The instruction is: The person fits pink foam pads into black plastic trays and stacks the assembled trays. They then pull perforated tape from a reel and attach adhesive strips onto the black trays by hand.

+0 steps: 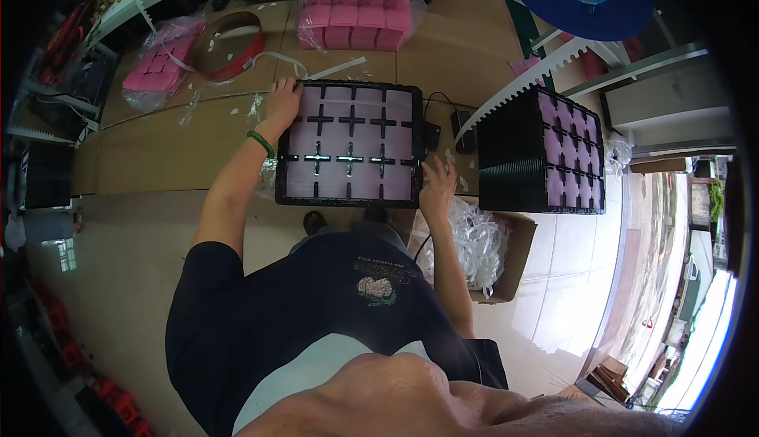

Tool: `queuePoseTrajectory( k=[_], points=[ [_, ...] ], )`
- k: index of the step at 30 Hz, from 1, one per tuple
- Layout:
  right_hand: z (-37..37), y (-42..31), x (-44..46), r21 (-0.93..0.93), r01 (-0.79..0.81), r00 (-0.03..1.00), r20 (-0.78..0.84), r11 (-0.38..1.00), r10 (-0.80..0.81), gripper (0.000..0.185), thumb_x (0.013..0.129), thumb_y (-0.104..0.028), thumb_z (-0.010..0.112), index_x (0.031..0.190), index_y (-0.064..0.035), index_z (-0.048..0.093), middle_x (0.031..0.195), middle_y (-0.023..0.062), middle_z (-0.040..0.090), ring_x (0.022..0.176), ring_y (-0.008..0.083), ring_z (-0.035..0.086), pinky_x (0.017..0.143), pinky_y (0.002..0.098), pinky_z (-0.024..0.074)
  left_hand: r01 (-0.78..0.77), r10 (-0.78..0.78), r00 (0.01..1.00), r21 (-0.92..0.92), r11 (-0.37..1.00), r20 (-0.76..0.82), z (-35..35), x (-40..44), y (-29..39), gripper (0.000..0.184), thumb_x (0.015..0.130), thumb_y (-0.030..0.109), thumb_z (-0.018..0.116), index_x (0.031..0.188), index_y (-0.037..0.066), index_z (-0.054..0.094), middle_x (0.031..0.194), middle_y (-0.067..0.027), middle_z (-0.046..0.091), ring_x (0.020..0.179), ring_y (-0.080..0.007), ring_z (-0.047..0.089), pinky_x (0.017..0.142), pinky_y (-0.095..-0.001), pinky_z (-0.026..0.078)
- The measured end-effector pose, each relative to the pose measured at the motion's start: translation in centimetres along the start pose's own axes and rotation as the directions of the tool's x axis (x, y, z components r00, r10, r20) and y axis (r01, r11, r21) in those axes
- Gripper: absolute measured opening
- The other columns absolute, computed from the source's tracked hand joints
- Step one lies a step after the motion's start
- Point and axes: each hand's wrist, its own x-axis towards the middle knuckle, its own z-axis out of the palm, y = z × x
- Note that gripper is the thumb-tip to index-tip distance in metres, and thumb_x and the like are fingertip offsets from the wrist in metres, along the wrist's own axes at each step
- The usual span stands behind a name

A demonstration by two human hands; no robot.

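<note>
Left hand (pixel 282 106) on black tray (pixel 349 158), far-left corner; grip partly hidden, can't tell if fingers pinch. Right hand (pixel 437 189): fingers spread at right edge, contact unclear.

A brown-topped workbench (pixel 158 160) stands over pale floor (pixel 142 279) (glossy with daylight at right).

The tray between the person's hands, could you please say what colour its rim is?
The tray rim is black, in the head view.
</note>
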Motion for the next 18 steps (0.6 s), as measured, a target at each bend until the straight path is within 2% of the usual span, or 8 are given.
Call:
queuePoseTrajectory(
  k=[4, 7, 10, 16, 18],
  points=[
    [-1.3, 1.5, -1.7, -0.006, -0.053, 0.999, -0.003, 0.999, 0.053, 0.037, 0.083, 0.003, 0.057, 0.114, -0.0091, 0.074, 0.137, 0.0135, 0.059, 0.139, 0.0397, 0.04, 0.116, 0.0517, 0.0322, 0.088, -0.093, 0.99, -0.052, 0.995, -0.107, -1.0, -1.7, -1.6, 0.033, 0.088, 0.009, 0.056, 0.117, 0.009, 0.072, 0.11, -0.0086, 0.06, 0.109, -0.0274, 0.054, 0.094, -0.0422, 0.044],
    [-1.3, 2.8, -2.2, -0.02, -0.062, 0.998, 0.006, 0.998, 0.062, 0.035, 0.084, 0.002, 0.057, 0.111, -0.009, 0.075, 0.135, 0.0134, 0.061, 0.139, 0.0397, 0.04, 0.116, 0.0517, 0.0323, 0.048, -0.06, 0.986, -0.076, 0.996, -0.155, -1.5, -3.3, -1.9, 0.033, 0.085, 0.005, 0.059, 0.114, 0.01, 0.073, 0.109, -0.0084, 0.06, 0.108, -0.0282, 0.055, 0.094, -0.0435, 0.044],
    [-1.1, 3.2, -1.6, -0.003, -0.067, 0.998, 0.013, 0.998, 0.067, 0.034, 0.084, 0.001, 0.057, 0.111, -0.0091, 0.075, 0.134, 0.013, 0.062, 0.139, 0.0395, 0.04, 0.116, 0.0517, 0.0325, 0.079, -0.101, 0.985, -0.153, 0.985, -0.142, -1.6, -3.7, -1.3, 0.033, 0.083, 0.005, 0.061, 0.113, 0.012, 0.074, 0.108, -0.0085, 0.06, 0.108, -0.0288, 0.055, 0.094, -0.0441, 0.044],
    [-0.6, 0.9, 1.4, 0.062, -0.04, 0.999, 0.012, 0.997, 0.039, 0.032, 0.086, -0.003, 0.059, 0.113, -0.0094, 0.074, 0.132, 0.0114, 0.063, 0.139, 0.0387, 0.041, 0.115, 0.0513, 0.0334, 0.138, -0.167, 0.983, -0.289, 0.947, -0.078, 0.1, -1.2, -0.2, 0.025, 0.086, 0.01, 0.064, 0.108, 0.014, 0.075, 0.106, -0.0086, 0.06, 0.108, -0.0294, 0.055, 0.093, -0.043, 0.045],
    [-0.2, 0.1, 1.8, 0.089, -0.015, 1.0, -0.006, 0.996, 0.016, 0.031, 0.087, -0.004, 0.059, 0.113, -0.0096, 0.074, 0.131, 0.0107, 0.064, 0.138, 0.0383, 0.041, 0.114, 0.0512, 0.0337, 0.167, -0.182, 0.983, -0.265, 0.95, -0.031, 0.8, 0.0, -0.2, 0.022, 0.087, 0.014, 0.066, 0.107, 0.015, 0.075, 0.107, -0.0084, 0.059, 0.109, -0.0294, 0.054, 0.094, -0.0431, 0.045]
  ],
)
